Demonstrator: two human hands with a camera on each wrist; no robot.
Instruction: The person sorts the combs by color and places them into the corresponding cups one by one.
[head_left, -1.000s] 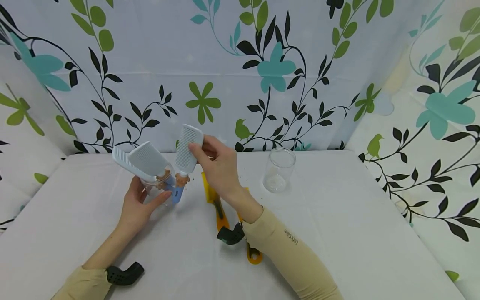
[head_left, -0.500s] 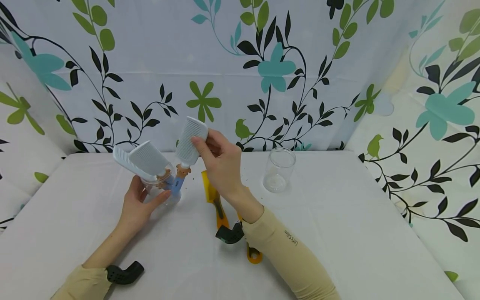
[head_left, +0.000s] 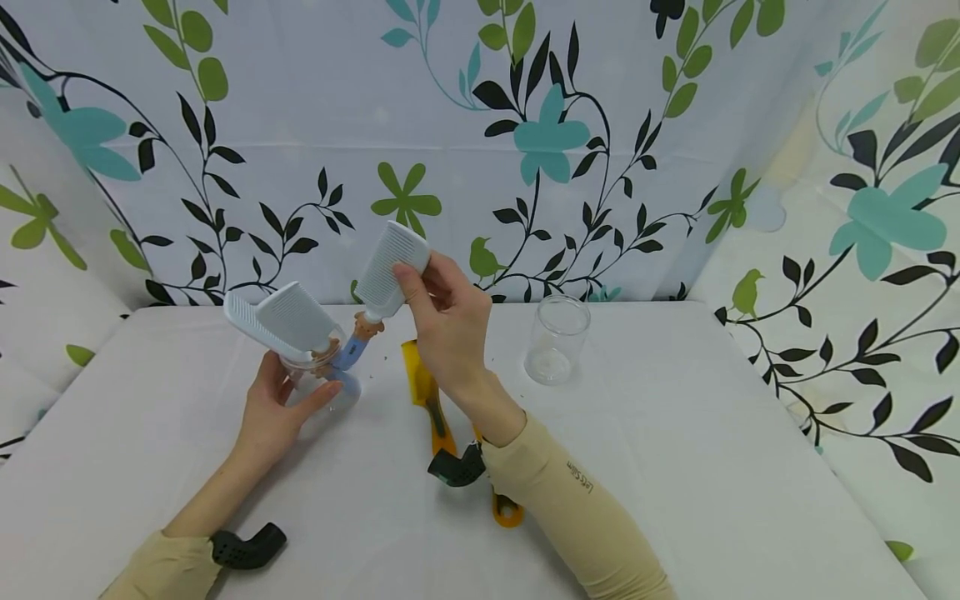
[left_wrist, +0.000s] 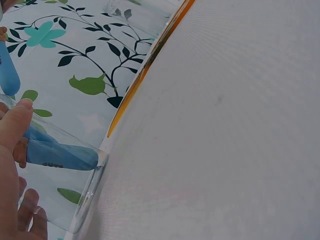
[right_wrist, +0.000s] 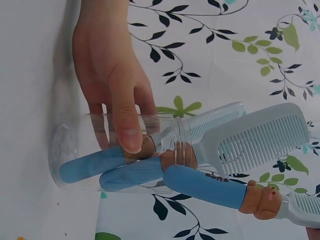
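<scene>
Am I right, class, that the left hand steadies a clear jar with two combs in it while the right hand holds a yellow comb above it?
Not quite. The comb in the right hand is white with a blue handle, not yellow, as the head view shows. The left hand does steady the clear jar with two combs in it.

Lighting: bright, even, diffuse, from overhead; no hard glare.
Shadows: soft, faint; grey patch on table (head_left: 675,467) beneath left hand (head_left: 277,408), another beneath right hand (head_left: 450,329).
Reflections: faint highlights on clear jar (right_wrist: 115,155) beside left fingers (right_wrist: 125,125).
Focus: head view sharp throughout; left wrist view shows cloth weave crisp, fingertip at frame edge soft.
Distortion: wide-angle bend at head-view edges; wrist views tilted.
</scene>
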